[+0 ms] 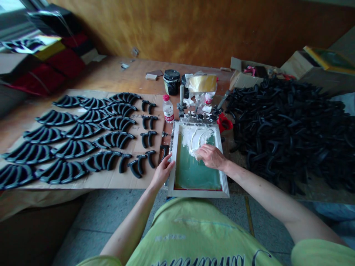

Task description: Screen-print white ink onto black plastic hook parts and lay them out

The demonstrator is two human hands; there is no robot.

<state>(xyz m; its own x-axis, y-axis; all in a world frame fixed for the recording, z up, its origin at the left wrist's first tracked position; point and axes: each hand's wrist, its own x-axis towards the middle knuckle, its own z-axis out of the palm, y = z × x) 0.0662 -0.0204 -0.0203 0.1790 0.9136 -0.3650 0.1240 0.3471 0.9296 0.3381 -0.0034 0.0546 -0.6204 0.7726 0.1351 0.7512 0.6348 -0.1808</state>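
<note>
Nearest: my green shirt [205,229], just before the near edge of the framed screen [198,175], which lies on the bench directly in front of me. My left hand [163,170] is at the frame's left edge, thumb against it; cannot tell whether the fingers are clamped there. My right hand [211,156] is over the green mesh, fingers drawn together on a small pale piece [196,153], mostly hidden by the grip. White paste [191,135] covers the far part of the mesh, thick and uneven. Left: curved black parts [104,161] in rows on flat cardboard [116,181]. Right: a large heap of black parts [277,129]. Beyond the frame: metal clamp hardware [194,117], with a red-capped bottle [168,109] just left. Farther: a dark-lidded tub [171,82], then the wooden wall [180,29].
</note>
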